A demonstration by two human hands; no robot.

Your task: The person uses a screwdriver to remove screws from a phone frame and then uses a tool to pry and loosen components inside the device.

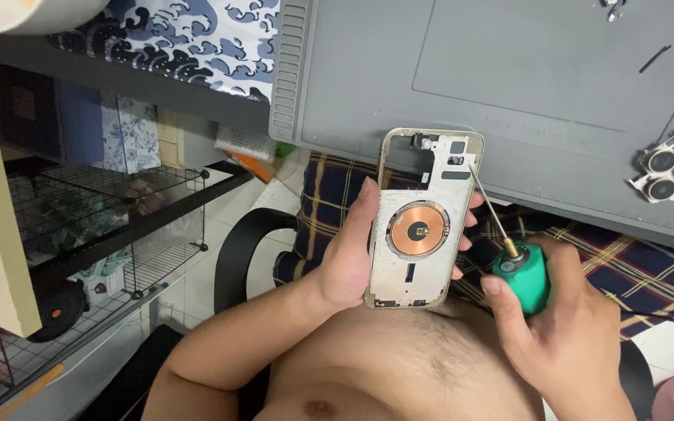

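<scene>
At the centre of the frame the left hand (349, 253) holds an opened phone housing (419, 222) upright by its long edges, thumb along the left side and fingertips showing past the right side, so its grip is clamped on the housing. The housing is an empty pale shell with a metal rim, a round copper-coloured coil in its middle, a dark slot below the coil and cut-outs near its top. To the lower right, the right hand (563, 327) is wrapped around the green handle of a screwdriver (520, 269), its grip closed on that handle with the thumb lying along the near side. The thin metal shaft runs up and to the left from the handle, and its tip meets the upper right corner of the housing, beside the dark cut-outs there. Behind both hands, across the upper half of the frame, lies a grey mat (509, 70) on the worktop. At the right edge of the mat sits a camera module (668, 175) with three round lenses, well apart from the housing. Below the hands shows plaid cloth (641, 265). A black wire shelf (103, 210) fills the left of the frame.
</scene>
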